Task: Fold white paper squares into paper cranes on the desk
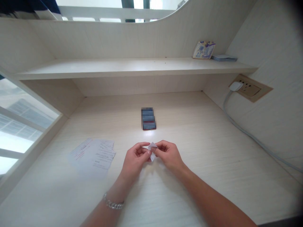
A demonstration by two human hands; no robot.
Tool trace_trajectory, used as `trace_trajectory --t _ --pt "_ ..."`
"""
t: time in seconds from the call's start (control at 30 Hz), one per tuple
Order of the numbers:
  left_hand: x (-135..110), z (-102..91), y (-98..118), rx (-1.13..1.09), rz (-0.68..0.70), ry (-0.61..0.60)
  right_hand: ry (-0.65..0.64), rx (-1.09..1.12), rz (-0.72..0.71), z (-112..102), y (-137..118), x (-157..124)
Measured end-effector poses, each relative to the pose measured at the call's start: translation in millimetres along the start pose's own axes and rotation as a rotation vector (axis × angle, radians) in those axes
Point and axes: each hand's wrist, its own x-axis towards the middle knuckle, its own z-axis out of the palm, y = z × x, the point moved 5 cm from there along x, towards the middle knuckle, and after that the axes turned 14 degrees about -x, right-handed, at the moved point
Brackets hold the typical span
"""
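Note:
A small folded piece of white paper (152, 146) is held between both hands, just above the desk. My left hand (137, 156) pinches its left and lower side between thumb and fingers. On the other side my right hand (168, 153) grips the upper right part, also with thumb and fingers. Parts of the paper are hidden behind the fingertips. Straight beyond the hands lies a dark rectangular phone-like object (148, 119), its surface pixelated. Several white sheets with handwriting (94, 156) lie overlapped to the left of my left hand.
A pale desk (213, 142) spreads under the hands, with a raised shelf (118, 67) across the back. The shelf bears a printed packet (204, 49) and a thin flat stack (224, 58). From a wall socket (252, 88), a grey cable (248, 135) runs down the right side.

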Motion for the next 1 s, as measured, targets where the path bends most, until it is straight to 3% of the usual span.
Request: trace_trajectory --t 1.0 --pt "-0.8 3.3 -6.4 0.005 -0.093 -0.02 0.167 -0.074 -0.086 -4.6 -4.6 -4.2"
